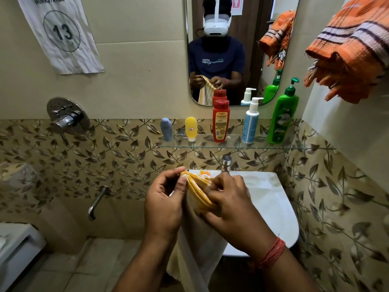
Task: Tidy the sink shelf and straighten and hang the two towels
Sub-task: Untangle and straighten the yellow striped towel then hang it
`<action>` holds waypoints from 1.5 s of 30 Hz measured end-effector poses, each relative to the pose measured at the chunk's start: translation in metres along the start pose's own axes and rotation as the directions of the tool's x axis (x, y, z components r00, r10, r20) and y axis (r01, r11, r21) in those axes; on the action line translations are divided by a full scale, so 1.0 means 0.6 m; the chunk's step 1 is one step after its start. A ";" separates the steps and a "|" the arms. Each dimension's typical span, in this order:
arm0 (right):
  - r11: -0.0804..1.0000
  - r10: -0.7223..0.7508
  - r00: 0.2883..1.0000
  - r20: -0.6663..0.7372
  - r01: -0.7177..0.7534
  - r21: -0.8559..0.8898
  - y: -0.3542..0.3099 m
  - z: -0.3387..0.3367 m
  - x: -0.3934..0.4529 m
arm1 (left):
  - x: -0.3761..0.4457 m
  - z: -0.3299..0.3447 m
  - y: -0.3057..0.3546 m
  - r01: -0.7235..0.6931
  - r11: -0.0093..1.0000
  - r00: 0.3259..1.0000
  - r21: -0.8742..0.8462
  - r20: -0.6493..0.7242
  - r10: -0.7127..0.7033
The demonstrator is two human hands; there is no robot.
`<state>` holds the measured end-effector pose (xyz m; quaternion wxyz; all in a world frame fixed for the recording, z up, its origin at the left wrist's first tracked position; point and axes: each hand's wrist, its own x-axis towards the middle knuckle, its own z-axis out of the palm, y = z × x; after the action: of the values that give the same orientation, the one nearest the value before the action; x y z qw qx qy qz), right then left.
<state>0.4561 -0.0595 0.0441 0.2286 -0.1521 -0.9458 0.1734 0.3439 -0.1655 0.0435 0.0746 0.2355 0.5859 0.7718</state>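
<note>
Fingers of the left hand (166,199) and right hand (229,204) are pinched on the yellow towel (200,192) at lower centre, unhung, while the orange towel (349,49) is seen bunched upper right and the shelf (231,145) bottles stand in line.

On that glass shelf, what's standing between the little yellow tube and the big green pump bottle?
In the head view, two things stand between the yellow tube and the green pump bottle: a red bottle, then a white and blue pump bottle, all upright on the glass shelf.
</note>
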 end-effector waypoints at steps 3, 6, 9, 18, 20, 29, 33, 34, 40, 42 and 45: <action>0.992 0.019 1.000 -0.016 -0.020 -0.122 0.030 -0.020 -0.009 | 0.021 -0.012 0.004 -0.037 0.999 0.997 0.025 -0.069 0.039; 0.975 0.017 1.000 -0.015 -0.020 -0.222 0.061 -0.057 -0.010 | 0.036 -0.025 0.004 -0.051 0.998 0.992 0.032 -0.117 0.055; 0.985 -0.016 1.000 -0.002 0.015 -0.175 0.061 -0.089 -0.012 | 0.040 -0.024 0.001 -0.037 0.999 0.990 0.013 -0.136 0.038; 0.992 -0.130 0.990 -0.063 0.129 -0.018 0.014 -0.111 0.004 | 0.057 -0.007 -0.007 -0.020 1.000 0.986 -0.017 -0.169 0.017; 0.983 -0.175 0.984 0.008 0.175 0.058 0.001 -0.111 0.013 | 0.063 -0.004 -0.007 -0.015 0.999 0.981 -0.040 -0.195 0.007; 0.993 -0.094 0.995 0.012 0.093 0.068 0.016 -0.148 0.038 | 0.071 -0.002 0.009 -0.107 0.994 0.981 0.018 -0.161 0.108; 0.999 -0.027 0.984 -0.177 0.031 0.024 0.037 -0.144 0.042 | 0.064 0.002 0.014 -0.119 0.992 0.981 0.031 -0.152 0.122; 0.995 -0.021 0.985 -0.171 0.037 0.088 0.036 -0.142 0.039 | 0.065 0.001 0.014 -0.112 0.994 0.981 0.017 -0.155 0.114; 0.750 0.108 0.985 -0.138 0.010 0.661 0.056 -0.136 0.037 | 0.066 -0.003 0.025 -0.131 0.991 0.988 -0.022 -0.087 0.129; 0.691 0.136 0.979 -0.149 0.014 0.722 0.056 -0.136 0.037 | 0.066 -0.002 0.030 -0.125 0.991 0.991 -0.042 -0.051 0.123; 0.585 0.226 0.957 -0.181 0.015 0.811 0.056 -0.140 0.035 | 0.067 -0.006 0.039 -0.127 0.989 0.992 -0.072 0.004 0.127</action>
<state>0.4860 0.0000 0.1090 0.3856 -0.1103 -0.7147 0.5731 0.3107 -0.1597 0.0758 0.0362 0.2730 0.5415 0.7944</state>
